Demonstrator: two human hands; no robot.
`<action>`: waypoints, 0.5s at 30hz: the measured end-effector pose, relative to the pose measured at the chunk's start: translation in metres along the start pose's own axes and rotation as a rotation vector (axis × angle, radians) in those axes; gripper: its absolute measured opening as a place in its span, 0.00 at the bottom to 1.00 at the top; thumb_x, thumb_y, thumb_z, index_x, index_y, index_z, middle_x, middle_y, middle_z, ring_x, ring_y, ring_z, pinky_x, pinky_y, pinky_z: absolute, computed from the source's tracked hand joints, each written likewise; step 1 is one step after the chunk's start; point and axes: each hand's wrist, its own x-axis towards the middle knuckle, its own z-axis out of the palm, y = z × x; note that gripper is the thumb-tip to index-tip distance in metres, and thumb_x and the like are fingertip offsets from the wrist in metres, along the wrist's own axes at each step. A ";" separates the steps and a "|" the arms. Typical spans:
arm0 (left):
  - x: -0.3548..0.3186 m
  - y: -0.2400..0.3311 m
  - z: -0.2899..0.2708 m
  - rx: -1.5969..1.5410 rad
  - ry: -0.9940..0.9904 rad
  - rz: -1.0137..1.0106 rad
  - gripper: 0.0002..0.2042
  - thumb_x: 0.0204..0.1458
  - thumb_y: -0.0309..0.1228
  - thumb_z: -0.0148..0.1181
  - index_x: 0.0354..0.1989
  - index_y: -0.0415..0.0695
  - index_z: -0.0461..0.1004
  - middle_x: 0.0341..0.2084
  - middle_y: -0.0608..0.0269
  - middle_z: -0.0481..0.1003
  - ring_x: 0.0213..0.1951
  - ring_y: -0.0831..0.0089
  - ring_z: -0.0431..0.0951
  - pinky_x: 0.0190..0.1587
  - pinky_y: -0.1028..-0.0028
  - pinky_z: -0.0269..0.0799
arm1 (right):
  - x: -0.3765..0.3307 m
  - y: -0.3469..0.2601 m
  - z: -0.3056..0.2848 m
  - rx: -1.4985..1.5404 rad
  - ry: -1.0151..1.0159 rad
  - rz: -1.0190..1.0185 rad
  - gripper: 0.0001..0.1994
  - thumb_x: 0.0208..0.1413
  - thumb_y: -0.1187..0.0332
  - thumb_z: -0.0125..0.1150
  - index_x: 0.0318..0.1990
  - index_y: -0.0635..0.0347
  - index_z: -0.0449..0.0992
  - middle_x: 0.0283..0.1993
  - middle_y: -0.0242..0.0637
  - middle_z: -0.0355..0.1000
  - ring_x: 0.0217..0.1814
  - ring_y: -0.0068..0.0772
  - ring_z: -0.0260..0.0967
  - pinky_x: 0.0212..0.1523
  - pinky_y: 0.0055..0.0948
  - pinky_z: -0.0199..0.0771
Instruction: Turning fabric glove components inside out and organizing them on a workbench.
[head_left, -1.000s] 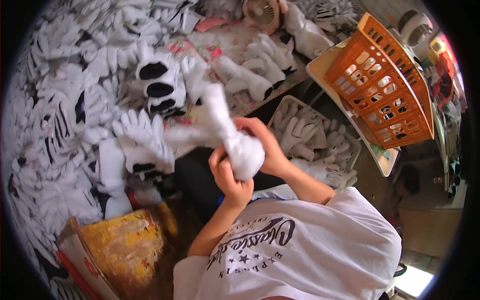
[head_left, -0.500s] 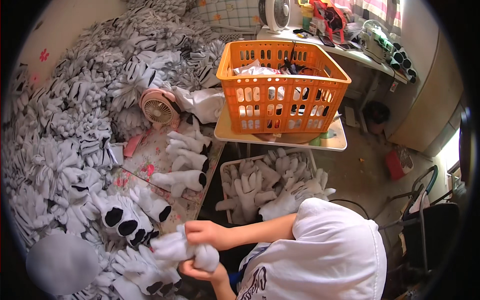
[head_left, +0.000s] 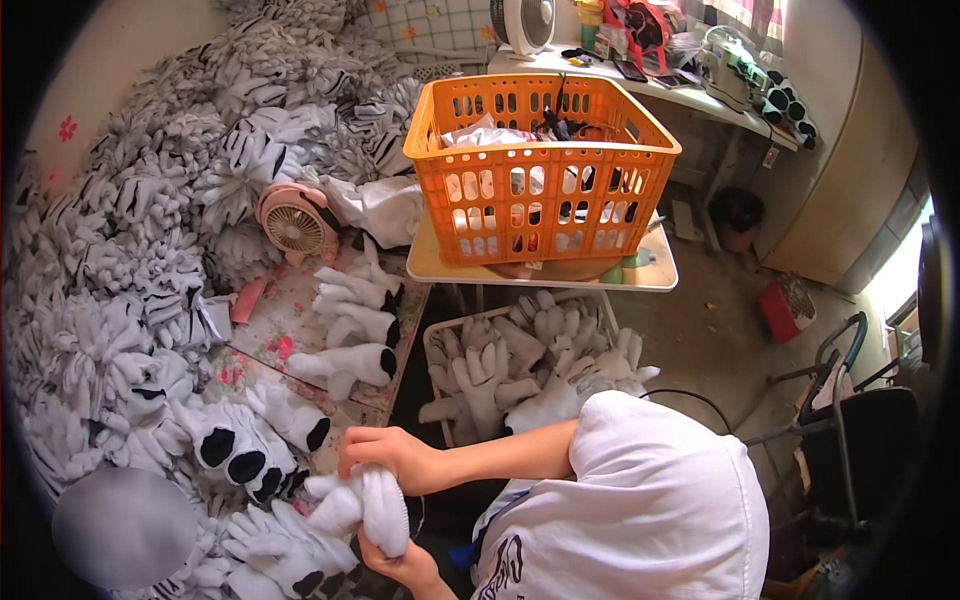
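Note:
A white knitted glove [head_left: 384,512] is bunched between my two hands, its ribbed edge bulging out in a thick fold. My right hand [head_left: 392,458], higher in the picture, has its fingers curled over the top of the glove. Below, my left hand [head_left: 400,568] grips the underside, partly hidden by the fabric. Just left of the hands lie white gloves with black cuff openings [head_left: 245,466], bundled side by side. Another bundle of white gloves [head_left: 285,545] rests lower down, beside my left hand.
A huge heap of white gloves [head_left: 130,260] covers the left. A pink fan [head_left: 297,229] stands among them on a flowered mat [head_left: 270,335]. Ahead are an orange basket [head_left: 545,160] on a small table [head_left: 470,270] and a bin [head_left: 436,372] of gloves. A folding chair [head_left: 850,440] stands right.
My hands have drawn apart a little around the glove, and its ribbed fold now stands more upright. The whole view has shifted slightly, with the surroundings moving left.

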 end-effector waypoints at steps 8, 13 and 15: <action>0.029 0.034 -0.007 -0.621 0.107 -0.748 0.22 0.40 0.24 0.56 0.48 0.36 0.70 0.43 0.53 0.74 0.44 0.61 0.77 0.50 0.65 0.75 | -0.019 0.020 -0.016 0.313 -0.342 0.570 0.14 0.37 0.82 0.57 0.36 0.65 0.77 0.30 0.28 0.74 0.34 0.16 0.65 0.36 0.24 0.71; 0.061 0.009 -0.014 -0.825 -0.115 -0.848 0.19 0.44 0.24 0.55 0.48 0.32 0.73 0.42 0.55 0.76 0.45 0.67 0.77 0.49 0.72 0.71 | -0.024 0.008 -0.014 0.863 -0.276 0.906 0.12 0.51 0.75 0.64 0.44 0.65 0.76 0.40 0.30 0.76 0.42 0.20 0.71 0.47 0.24 0.71; 0.067 -0.008 -0.013 -0.880 -0.207 -0.867 0.18 0.47 0.25 0.55 0.48 0.33 0.73 0.42 0.55 0.77 0.45 0.68 0.77 0.49 0.72 0.71 | -0.028 0.015 -0.013 1.086 -0.259 0.918 0.16 0.54 0.67 0.66 0.48 0.63 0.75 0.44 0.31 0.76 0.46 0.21 0.71 0.52 0.26 0.70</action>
